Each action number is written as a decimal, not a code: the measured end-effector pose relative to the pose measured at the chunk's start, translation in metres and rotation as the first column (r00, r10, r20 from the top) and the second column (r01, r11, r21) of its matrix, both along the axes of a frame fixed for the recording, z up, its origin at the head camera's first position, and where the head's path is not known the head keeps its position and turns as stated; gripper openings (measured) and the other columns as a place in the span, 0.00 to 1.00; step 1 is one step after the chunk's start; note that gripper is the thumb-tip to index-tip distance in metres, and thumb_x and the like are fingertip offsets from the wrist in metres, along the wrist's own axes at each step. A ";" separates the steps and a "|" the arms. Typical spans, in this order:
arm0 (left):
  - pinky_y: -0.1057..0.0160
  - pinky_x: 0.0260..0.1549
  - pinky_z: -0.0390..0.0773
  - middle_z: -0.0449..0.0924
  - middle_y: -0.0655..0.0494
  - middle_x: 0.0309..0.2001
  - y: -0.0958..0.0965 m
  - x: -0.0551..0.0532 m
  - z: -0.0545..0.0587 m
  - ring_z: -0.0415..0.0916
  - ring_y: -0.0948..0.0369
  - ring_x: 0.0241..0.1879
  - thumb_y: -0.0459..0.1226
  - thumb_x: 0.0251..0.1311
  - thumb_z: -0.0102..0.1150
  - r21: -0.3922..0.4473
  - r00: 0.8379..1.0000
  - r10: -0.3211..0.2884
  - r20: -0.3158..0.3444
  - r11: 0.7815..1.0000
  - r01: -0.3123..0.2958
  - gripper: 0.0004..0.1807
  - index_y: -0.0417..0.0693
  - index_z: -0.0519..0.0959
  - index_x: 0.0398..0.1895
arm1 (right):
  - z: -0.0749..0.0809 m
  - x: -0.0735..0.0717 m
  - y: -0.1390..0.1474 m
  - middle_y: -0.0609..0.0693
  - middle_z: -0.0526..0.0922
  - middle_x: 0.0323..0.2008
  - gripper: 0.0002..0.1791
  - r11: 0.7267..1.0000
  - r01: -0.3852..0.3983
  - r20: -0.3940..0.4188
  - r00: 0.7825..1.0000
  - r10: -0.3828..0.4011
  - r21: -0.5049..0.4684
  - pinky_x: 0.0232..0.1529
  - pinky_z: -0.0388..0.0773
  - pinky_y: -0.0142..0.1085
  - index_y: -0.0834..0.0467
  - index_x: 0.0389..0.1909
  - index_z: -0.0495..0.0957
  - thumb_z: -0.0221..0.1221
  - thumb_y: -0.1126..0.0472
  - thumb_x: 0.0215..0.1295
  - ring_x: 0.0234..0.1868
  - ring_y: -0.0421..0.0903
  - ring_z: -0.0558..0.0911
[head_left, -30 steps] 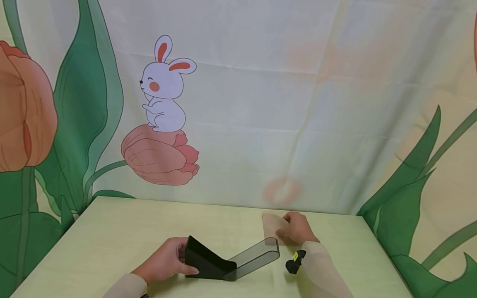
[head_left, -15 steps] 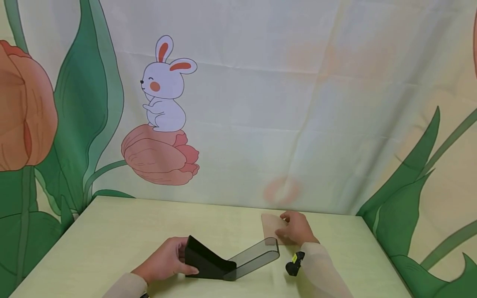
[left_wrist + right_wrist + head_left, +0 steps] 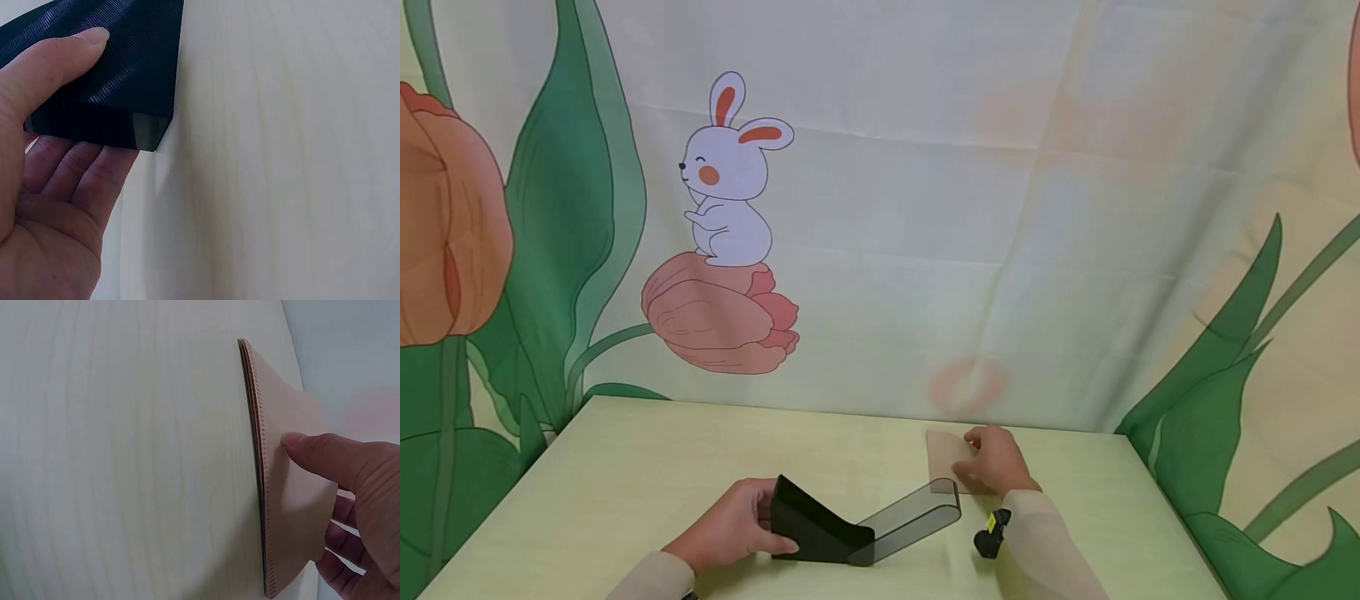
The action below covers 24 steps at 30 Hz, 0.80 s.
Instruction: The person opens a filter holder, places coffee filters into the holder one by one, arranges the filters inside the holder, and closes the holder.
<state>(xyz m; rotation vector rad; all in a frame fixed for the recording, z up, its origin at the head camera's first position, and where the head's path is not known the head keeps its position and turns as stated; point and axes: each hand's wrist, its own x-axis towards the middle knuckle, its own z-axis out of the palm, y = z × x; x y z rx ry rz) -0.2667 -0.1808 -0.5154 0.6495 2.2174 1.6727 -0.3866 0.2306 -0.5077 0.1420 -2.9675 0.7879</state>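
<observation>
My left hand (image 3: pixel 737 521) grips the tall end of a black ribbed filter box (image 3: pixel 816 525), thumb on the near face and fingers behind it. Its smoky see-through lid (image 3: pixel 917 518) is swung open to the right. At the back right, my right hand (image 3: pixel 997 462) pinches a thin stack of brown paper coffee filters (image 3: pixel 290 494), thumb on top and fingers under the far edge. A crimped seam runs along the side of the stack in the right wrist view. In the left wrist view the box (image 3: pixel 125 62) stands close over the table.
A pale wood-grain table (image 3: pixel 737 442) lies under both hands. Behind it hangs a cloth backdrop (image 3: pixel 880 208) printed with a rabbit and tulips. A small black camera (image 3: pixel 992 535) is worn on the right wrist.
</observation>
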 end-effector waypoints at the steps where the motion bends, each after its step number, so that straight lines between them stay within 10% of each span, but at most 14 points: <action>1: 0.66 0.44 0.85 0.89 0.50 0.48 0.000 0.000 0.000 0.87 0.55 0.45 0.34 0.49 0.81 0.000 1.000 0.000 -0.002 1.000 0.000 0.24 0.46 0.83 0.51 | 0.000 0.000 0.000 0.55 0.87 0.51 0.29 1.000 0.004 0.002 1.000 -0.004 -0.003 0.57 0.81 0.50 0.61 0.54 0.85 0.78 0.57 0.50 0.53 0.53 0.83; 24: 0.66 0.45 0.86 0.89 0.50 0.49 -0.001 0.000 -0.001 0.87 0.53 0.46 0.35 0.49 0.80 0.005 1.000 -0.008 0.007 1.000 0.008 0.24 0.48 0.83 0.51 | -0.004 -0.010 0.010 0.46 0.84 0.33 0.06 0.990 0.040 0.077 0.997 -0.030 -0.133 0.45 0.79 0.43 0.52 0.29 0.85 0.73 0.57 0.57 0.39 0.47 0.78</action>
